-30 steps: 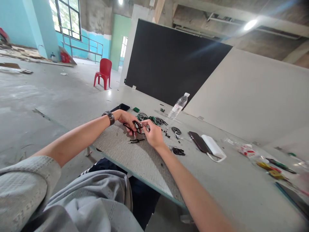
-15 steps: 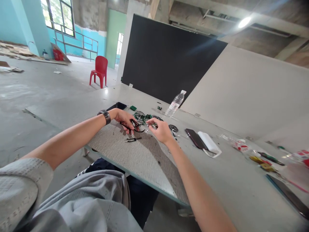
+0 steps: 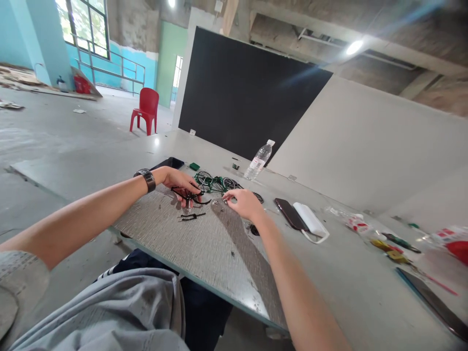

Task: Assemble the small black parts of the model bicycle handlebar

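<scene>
Just left of centre frame, the left hand [image 3: 181,183] pinches a thin black wire-like part [image 3: 190,194] low over the desk [image 3: 219,253], steadying it. The right hand [image 3: 244,203] rests beside it, fingertips pressed on something tiny; the green model bicycle [image 3: 215,182] waits behind.

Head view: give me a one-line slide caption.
Left hand holds a black wheel part on the table, while the right hand pinches a small piece beside a green model bicycle.
</scene>
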A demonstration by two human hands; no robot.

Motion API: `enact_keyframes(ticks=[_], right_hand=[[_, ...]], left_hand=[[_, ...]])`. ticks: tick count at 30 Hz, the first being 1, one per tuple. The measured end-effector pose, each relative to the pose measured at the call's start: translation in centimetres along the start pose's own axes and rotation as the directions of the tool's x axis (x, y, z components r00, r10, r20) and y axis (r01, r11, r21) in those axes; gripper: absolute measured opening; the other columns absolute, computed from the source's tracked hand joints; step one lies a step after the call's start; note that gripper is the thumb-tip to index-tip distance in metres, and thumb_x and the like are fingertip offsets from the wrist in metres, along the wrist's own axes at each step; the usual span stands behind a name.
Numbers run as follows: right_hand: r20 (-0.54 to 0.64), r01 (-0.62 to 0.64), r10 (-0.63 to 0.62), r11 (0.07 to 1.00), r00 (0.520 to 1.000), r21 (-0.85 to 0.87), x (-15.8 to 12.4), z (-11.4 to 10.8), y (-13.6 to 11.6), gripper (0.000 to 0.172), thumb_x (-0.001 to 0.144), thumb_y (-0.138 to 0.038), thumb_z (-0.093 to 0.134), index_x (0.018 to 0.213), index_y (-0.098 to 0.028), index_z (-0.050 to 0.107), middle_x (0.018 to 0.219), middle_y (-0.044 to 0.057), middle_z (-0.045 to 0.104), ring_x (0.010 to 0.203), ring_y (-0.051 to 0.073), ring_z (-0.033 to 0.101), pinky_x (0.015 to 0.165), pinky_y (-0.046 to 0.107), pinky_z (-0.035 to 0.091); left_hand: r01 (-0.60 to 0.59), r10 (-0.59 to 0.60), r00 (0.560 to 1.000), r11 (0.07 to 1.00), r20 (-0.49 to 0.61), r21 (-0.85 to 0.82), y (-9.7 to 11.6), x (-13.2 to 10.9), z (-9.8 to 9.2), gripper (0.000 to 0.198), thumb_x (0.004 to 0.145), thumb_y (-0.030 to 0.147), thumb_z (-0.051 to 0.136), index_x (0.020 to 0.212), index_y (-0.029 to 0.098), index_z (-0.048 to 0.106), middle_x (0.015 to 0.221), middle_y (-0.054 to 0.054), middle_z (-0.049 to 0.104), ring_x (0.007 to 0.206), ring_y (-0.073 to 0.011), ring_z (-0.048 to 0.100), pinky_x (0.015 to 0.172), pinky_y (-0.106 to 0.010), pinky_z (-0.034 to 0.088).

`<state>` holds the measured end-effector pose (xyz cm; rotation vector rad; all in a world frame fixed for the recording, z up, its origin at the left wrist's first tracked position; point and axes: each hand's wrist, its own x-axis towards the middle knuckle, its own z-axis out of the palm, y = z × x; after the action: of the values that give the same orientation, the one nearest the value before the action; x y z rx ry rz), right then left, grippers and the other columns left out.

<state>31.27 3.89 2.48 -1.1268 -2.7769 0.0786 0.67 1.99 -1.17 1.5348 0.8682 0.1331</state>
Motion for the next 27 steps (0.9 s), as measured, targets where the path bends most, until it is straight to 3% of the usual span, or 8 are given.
enact_keyframes(ticks=[4,8,13,17,21,27], right_hand=[[-0.128,-0.064,0.066,0.998,0.99,0.016,-0.4,-1.4,1.7,0.025,0.094,-0.028,0.056,0.106,-0.025,0.077,0.106,0.003,0.08,0.091,0.021,0.071,0.071,0.031,0.046],[-0.275,-0.233,0.204,0.969,0.94,-0.077,-1.2,-2.5,4.9,0.024,0.094,-0.03,0.056,0.106,-0.024,0.076,0.1,0.006,0.079,0.089,0.023,0.068,0.069,0.032,0.041],[-0.302,-0.323,0.305,0.946,0.903,-0.01,-1.6,-2.0,7.2,0.023,0.094,-0.037,0.059,0.095,-0.021,0.075,0.081,0.007,0.073,0.071,0.021,0.062,0.064,0.031,0.037],[-0.261,-0.2,0.204,0.979,0.944,0.04,-0.7,-1.2,6.0,0.025,0.095,-0.042,0.06,0.096,-0.02,0.074,0.083,0.006,0.073,0.074,0.02,0.063,0.07,0.03,0.043],[-0.273,-0.064,0.077,0.996,0.959,0.059,1.7,-0.8,3.5,0.03,0.104,-0.034,0.046,0.104,-0.02,0.072,0.102,0.008,0.075,0.093,0.021,0.067,0.086,0.031,0.047],[-0.211,-0.047,0.046,0.999,0.976,0.003,9.3,0.2,0.5,0.029,0.104,-0.026,0.046,0.109,-0.019,0.074,0.111,0.011,0.076,0.106,0.022,0.067,0.095,0.031,0.045]], left_hand=[[-0.015,0.016,1.0,1.0,0.019,-0.021,0.1,0.0,0.0,0.049,0.093,0.061,0.066,0.121,0.023,0.074,0.102,-0.014,0.08,0.078,-0.0192,0.075,0.056,-0.022,0.056],[-0.016,0.017,1.0,0.998,0.018,-0.054,0.1,-0.2,0.1,0.044,0.094,0.057,0.067,0.12,0.022,0.074,0.105,-0.014,0.08,0.082,-0.0197,0.076,0.057,-0.022,0.056],[-0.062,0.062,0.998,0.998,0.032,-0.001,0.1,-0.2,0.0,0.048,0.095,0.058,0.064,0.125,0.022,0.074,0.104,-0.014,0.08,0.08,-0.0197,0.076,0.055,-0.022,0.056],[-0.078,0.077,0.996,0.997,0.042,0.024,0.1,-0.1,0.1,0.049,0.095,0.06,0.063,0.123,0.022,0.074,0.103,-0.014,0.08,0.08,-0.0194,0.077,0.055,-0.021,0.056],[0.006,-0.005,1.0,0.999,0.022,-0.032,0.3,0.2,0.1,0.049,0.09,0.061,0.069,0.12,0.023,0.075,0.102,-0.013,0.08,0.079,-0.0188,0.077,0.056,-0.021,0.055],[0.018,-0.014,0.998,0.998,0.061,-0.055,0.4,0.8,-0.2,0.049,0.087,0.062,0.073,0.116,0.024,0.077,0.103,-0.012,0.08,0.082,-0.02,0.077,0.058,-0.023,0.056]])
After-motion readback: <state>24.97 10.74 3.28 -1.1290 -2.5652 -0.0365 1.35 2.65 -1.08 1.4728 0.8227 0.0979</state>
